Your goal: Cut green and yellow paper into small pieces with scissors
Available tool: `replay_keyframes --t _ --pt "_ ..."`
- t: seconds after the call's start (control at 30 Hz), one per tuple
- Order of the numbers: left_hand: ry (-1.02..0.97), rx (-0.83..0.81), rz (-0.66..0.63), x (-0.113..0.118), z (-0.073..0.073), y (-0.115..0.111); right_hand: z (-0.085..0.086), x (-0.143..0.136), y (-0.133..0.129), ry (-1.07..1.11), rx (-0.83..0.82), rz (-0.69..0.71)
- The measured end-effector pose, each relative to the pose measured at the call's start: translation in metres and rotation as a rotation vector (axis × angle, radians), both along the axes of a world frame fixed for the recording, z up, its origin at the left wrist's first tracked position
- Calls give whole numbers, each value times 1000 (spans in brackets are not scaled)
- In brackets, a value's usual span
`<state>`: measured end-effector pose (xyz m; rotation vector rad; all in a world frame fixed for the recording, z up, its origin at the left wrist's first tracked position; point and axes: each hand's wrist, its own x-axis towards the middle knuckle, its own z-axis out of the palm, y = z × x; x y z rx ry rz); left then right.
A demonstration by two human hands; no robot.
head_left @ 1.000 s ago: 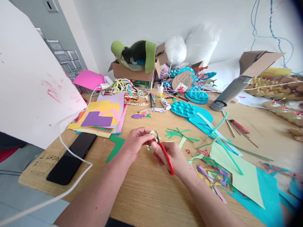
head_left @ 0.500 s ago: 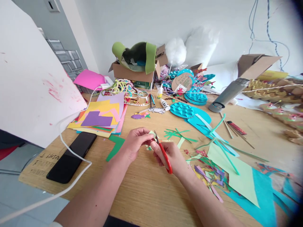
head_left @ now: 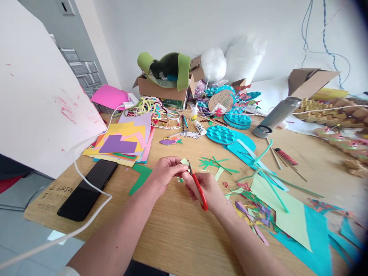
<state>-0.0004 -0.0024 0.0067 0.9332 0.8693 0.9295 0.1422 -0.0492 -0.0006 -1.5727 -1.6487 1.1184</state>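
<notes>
Between the fingertips of my left hand [head_left: 166, 174] is a small piece of light green paper [head_left: 184, 162]. My right hand [head_left: 202, 189] is closed around red-handled scissors [head_left: 200, 191], whose blades point up and away, right beside the paper. Whether the blades touch the paper I cannot tell. Tiny paper bits lie on the table under my fingers. Just beyond, thin green paper strips [head_left: 215, 165] lie crossed in a loose bunch. A bent green paper piece [head_left: 140, 177] rests left of my left hand.
A black phone [head_left: 87, 191] with a white cable [head_left: 99, 193] across it lies left. Stacked coloured paper [head_left: 120, 143] sits behind. Paper scraps [head_left: 255, 214], a pale green sheet [head_left: 293, 214] and blue sheets are at right. A steel thermos [head_left: 277, 117] lies tilted at the back right.
The view has shifted very slightly. Both hands hold nearly the same pose, with the paper piece and the scissors still close together.
</notes>
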Motion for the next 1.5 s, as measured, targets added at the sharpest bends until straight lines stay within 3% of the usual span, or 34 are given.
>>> replay_keyframes --t 0.63,1.5 --pt "-13 7 -8 0 0 0 -6 1 1 9 18 -13" --pt "13 25 11 -1 3 -1 5 0 -2 51 -51 -5"
